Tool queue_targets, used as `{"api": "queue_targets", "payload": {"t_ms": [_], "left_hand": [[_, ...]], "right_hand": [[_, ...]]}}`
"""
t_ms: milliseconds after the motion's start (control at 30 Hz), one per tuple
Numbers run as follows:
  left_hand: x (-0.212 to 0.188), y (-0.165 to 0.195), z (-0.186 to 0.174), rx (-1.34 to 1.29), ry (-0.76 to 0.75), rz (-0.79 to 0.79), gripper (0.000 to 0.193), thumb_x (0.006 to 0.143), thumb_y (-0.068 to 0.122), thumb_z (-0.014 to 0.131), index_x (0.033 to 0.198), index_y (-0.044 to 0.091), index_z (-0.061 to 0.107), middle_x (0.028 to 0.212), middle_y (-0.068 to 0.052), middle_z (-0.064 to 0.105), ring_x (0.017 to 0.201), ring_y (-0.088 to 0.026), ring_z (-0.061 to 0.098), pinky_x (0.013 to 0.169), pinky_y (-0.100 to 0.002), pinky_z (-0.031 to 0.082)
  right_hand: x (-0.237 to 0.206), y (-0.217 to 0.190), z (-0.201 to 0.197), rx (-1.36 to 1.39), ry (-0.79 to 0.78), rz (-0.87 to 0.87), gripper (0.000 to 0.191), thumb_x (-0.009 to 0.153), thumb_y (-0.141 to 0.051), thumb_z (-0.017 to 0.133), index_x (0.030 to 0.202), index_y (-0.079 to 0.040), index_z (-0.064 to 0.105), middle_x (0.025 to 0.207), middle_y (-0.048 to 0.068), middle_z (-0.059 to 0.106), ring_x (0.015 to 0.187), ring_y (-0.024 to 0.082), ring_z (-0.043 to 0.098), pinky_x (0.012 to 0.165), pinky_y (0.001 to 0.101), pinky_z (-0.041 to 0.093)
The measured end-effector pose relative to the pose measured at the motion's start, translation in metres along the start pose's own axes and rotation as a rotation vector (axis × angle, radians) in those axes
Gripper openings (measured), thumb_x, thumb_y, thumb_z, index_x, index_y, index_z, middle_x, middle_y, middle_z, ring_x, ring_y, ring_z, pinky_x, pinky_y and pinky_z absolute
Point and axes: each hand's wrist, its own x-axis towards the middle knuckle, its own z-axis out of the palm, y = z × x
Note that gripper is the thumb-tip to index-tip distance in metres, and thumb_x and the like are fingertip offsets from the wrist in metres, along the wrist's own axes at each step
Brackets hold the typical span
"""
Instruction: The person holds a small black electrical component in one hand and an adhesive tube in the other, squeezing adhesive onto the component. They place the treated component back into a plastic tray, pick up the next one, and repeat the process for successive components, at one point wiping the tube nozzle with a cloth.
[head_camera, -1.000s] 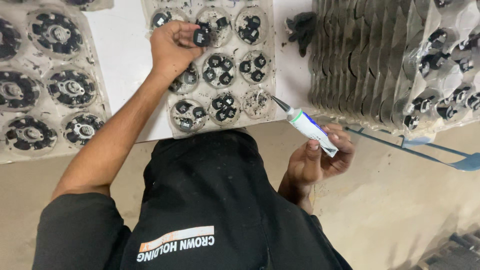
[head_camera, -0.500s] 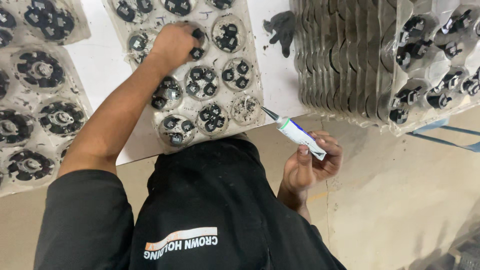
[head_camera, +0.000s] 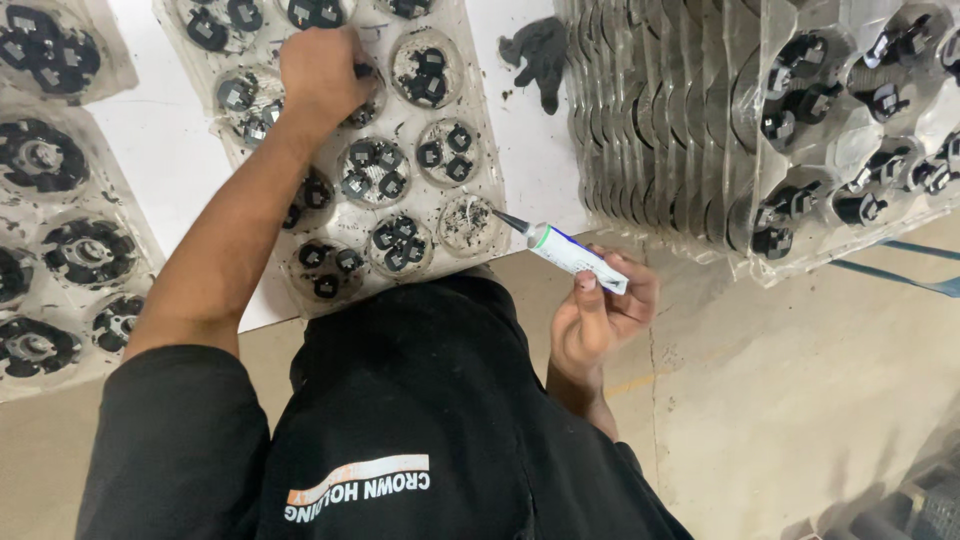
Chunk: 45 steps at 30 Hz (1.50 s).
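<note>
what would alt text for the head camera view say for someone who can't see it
Seen from above, a person's left hand reaches into a clear plastic tray of small black parts on a white table, while the right hand holds a small white tube, nozzle toward the tray. More stacked trays stand to the right.

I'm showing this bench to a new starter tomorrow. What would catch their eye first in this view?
Probably the clear plastic tray of round pockets holding small black parts, in the middle of the white table, with the left hand pressed into an upper pocket. Next, the right hand at the table's edge holding a white tube, its dark nozzle pointing at the tray. A tall stack of similar trays fills the right.
</note>
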Motion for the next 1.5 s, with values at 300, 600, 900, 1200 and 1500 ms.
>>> {"api": "queue_targets", "payload": {"t_ms": [300,600,900,1200,1500], "left_hand": [[-0.029,0.001,-0.018,-1.173,0.331,-0.327,0.017,0.09,0.01,0.075,0.104,0.004,0.07,0.09,-0.007,0.074,0.069,-0.014,0.069,0.06,-0.028,0.059],[-0.144,0.03,-0.042,-1.857,0.334,-0.511,0.028,0.1,0.01,0.052,0.118,-0.004,0.069,0.106,-0.014,0.073,0.066,-0.012,0.057,0.054,-0.024,0.049],[-0.201,0.067,-0.097,-1.493,0.36,-0.224,0.058,0.083,-0.019,0.079,0.136,-0.003,0.063,0.123,-0.013,0.072,0.108,-0.014,0.072,0.09,-0.025,0.062],[-0.221,0.083,-0.12,-1.517,0.435,-0.102,0.042,0.087,-0.019,0.077,0.126,-0.005,0.067,0.13,-0.01,0.06,0.105,-0.016,0.075,0.091,-0.029,0.068],[-0.232,0.079,-0.117,-1.518,0.402,-0.103,0.042,0.09,-0.023,0.07,0.129,-0.009,0.063,0.128,-0.014,0.069,0.102,-0.013,0.073,0.091,-0.031,0.067]], "right_hand": [[0.012,0.025,0.0,0.408,-0.06,0.439,0.025,0.102,0.002,0.067,0.126,0.0,0.061,0.12,0.017,0.068,0.108,0.028,0.068,0.098,0.0423,0.056],[0.012,0.042,0.042,0.376,-0.248,0.465,0.029,0.095,0.009,0.07,0.121,0.001,0.061,0.124,0.018,0.066,0.111,0.029,0.069,0.099,0.0436,0.059],[-0.015,0.013,0.062,-0.089,-0.335,-0.156,0.039,0.085,0.016,0.078,0.116,-0.002,0.06,0.118,0.016,0.066,0.109,0.026,0.066,0.095,0.0347,0.059],[-0.022,-0.019,0.073,-0.271,-0.473,-0.49,0.038,0.082,0.006,0.083,0.105,-0.006,0.056,0.104,0.011,0.066,0.104,0.028,0.066,0.086,0.0393,0.063],[-0.029,-0.028,0.08,-0.297,-0.513,-0.492,0.036,0.082,0.005,0.083,0.103,-0.007,0.056,0.102,0.01,0.065,0.102,0.029,0.068,0.084,0.0376,0.063]]}}
